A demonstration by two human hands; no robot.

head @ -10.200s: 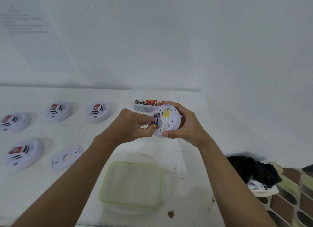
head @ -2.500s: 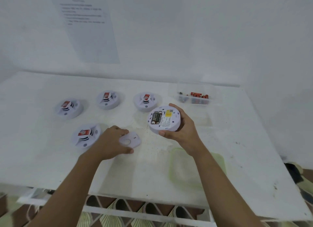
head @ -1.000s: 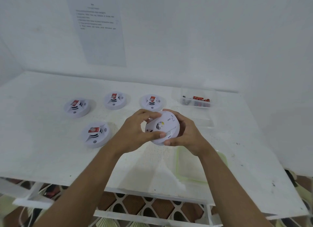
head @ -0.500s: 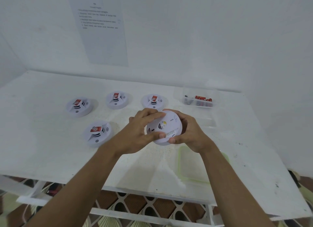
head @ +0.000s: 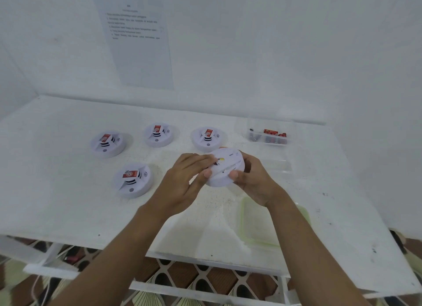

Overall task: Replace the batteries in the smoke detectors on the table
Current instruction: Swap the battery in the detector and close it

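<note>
I hold a white round smoke detector (head: 225,168) above the table's middle, its back side with the cover plate turned up toward me. My right hand (head: 252,180) grips its right rim from behind, thumb on the near edge. My left hand (head: 185,180) lies over its left side, fingers on the cover and thumb at the rim. Several more smoke detectors sit face up on the table: one at the near left (head: 133,179) and three in a back row (head: 107,144) (head: 159,134) (head: 208,138).
A clear plastic box of red and dark batteries (head: 268,135) stands at the back right. A green-rimmed clear lid (head: 253,223) lies near the front edge under my right forearm. The white table (head: 57,203) meets walls behind and to the right. A printed sheet (head: 137,38) hangs on the wall.
My left hand picked the cover plate off the table and brought it onto the detector's back. Both hands have since turned the detector, hiding the batteries.
</note>
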